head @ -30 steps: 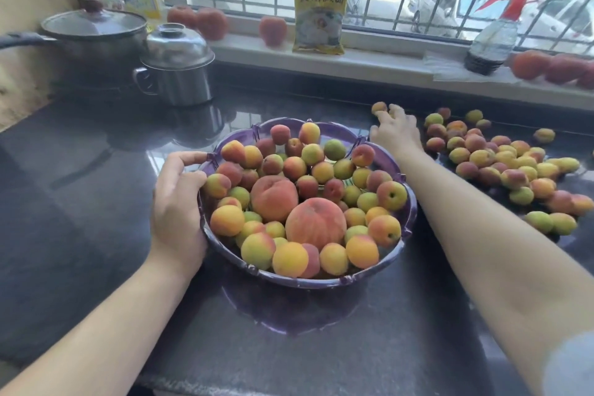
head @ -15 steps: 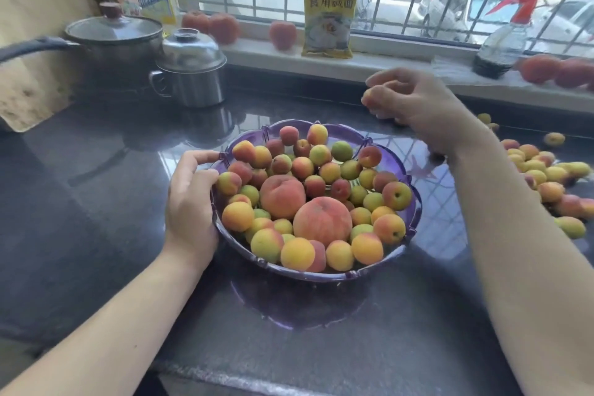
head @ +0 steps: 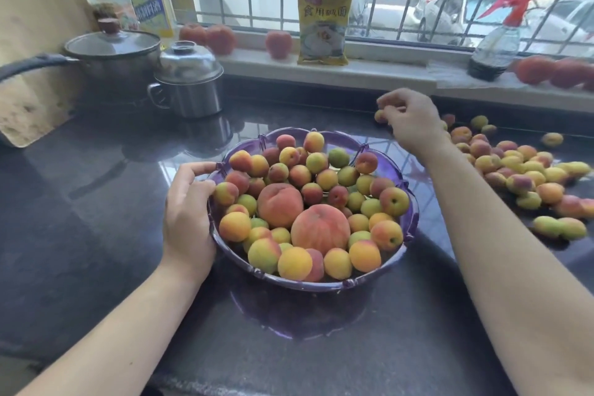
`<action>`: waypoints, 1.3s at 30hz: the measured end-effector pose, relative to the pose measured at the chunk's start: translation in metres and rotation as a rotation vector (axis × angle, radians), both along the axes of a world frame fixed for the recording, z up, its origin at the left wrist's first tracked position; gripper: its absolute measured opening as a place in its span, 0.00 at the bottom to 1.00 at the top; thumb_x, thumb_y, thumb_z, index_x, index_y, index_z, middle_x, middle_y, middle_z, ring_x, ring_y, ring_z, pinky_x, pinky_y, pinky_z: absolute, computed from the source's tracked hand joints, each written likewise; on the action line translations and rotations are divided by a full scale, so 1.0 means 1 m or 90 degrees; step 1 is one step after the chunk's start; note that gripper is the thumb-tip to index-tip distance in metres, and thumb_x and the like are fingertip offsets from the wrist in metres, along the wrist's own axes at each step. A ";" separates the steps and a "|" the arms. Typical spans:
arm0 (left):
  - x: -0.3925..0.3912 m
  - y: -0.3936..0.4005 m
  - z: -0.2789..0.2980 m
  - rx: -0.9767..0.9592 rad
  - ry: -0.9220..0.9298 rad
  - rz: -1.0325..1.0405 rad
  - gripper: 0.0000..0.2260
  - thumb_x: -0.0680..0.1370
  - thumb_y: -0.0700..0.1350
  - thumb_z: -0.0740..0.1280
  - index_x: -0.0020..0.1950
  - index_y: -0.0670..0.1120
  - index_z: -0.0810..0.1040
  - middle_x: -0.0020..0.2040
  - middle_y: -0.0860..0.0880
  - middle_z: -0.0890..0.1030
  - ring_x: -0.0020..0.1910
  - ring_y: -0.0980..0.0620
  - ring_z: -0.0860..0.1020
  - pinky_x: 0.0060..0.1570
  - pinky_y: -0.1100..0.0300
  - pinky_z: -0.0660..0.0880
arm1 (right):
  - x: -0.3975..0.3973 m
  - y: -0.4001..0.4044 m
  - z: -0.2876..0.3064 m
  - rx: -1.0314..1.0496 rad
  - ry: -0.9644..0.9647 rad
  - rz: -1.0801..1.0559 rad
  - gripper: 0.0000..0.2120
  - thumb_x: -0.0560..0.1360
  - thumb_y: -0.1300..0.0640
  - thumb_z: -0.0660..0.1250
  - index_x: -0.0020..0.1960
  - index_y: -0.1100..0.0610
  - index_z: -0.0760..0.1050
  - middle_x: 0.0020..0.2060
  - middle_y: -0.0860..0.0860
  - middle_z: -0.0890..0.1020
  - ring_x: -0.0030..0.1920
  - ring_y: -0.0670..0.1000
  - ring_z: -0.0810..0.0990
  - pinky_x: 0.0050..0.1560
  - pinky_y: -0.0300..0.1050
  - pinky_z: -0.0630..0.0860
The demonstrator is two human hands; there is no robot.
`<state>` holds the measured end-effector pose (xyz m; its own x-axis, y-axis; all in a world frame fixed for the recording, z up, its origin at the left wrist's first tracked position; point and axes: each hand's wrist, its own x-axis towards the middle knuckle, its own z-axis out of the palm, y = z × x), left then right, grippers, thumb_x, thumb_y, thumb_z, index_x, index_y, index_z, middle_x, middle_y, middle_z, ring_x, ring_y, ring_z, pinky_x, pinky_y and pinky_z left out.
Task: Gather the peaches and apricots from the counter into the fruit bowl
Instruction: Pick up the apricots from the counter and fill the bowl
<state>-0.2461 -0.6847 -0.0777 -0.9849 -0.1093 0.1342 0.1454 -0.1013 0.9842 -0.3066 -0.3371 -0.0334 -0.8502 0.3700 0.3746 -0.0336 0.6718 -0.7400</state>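
Our left hand grips the fruit bowl rim at its nine o'clock, fingers curled over the edge. Our right hand hovers at the bowl's one o'clock, fingers pinching a small apricot at their tips. Loose apricots lie on the worktop at three o'clock.

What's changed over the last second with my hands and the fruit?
The right hand lifted off the counter beside the loose apricot pile, curling its fingers round a small apricot, and now holds it above the counter behind the purple fruit bowl. The left hand stayed gripping the bowl's rim; the bowl's fruit looks unchanged.
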 end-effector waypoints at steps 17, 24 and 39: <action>-0.002 0.001 -0.003 -0.002 0.001 -0.014 0.10 0.74 0.46 0.61 0.45 0.55 0.81 0.40 0.50 0.86 0.42 0.51 0.84 0.44 0.50 0.80 | -0.078 0.033 -0.059 0.313 -0.270 -0.130 0.27 0.81 0.48 0.55 0.79 0.49 0.58 0.79 0.56 0.59 0.76 0.64 0.55 0.75 0.61 0.58; -0.003 0.000 -0.003 -0.015 0.011 -0.020 0.09 0.74 0.47 0.61 0.47 0.53 0.80 0.41 0.50 0.85 0.44 0.50 0.82 0.45 0.48 0.79 | -0.082 0.043 -0.057 0.250 -0.194 -0.159 0.15 0.82 0.52 0.61 0.67 0.52 0.69 0.66 0.57 0.74 0.65 0.62 0.69 0.65 0.57 0.67; -0.005 -0.003 -0.004 -0.018 -0.028 -0.007 0.10 0.70 0.53 0.64 0.46 0.54 0.82 0.47 0.48 0.86 0.56 0.37 0.83 0.58 0.28 0.79 | 0.055 0.005 0.008 -0.002 -0.182 0.084 0.06 0.82 0.53 0.65 0.57 0.51 0.78 0.46 0.52 0.83 0.40 0.49 0.77 0.38 0.42 0.72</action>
<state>-0.2512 -0.6873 -0.0813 -0.9911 -0.0948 0.0935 0.1007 -0.0746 0.9921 -0.2520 -0.3317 -0.0254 -0.9617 0.2502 0.1122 0.0897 0.6738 -0.7335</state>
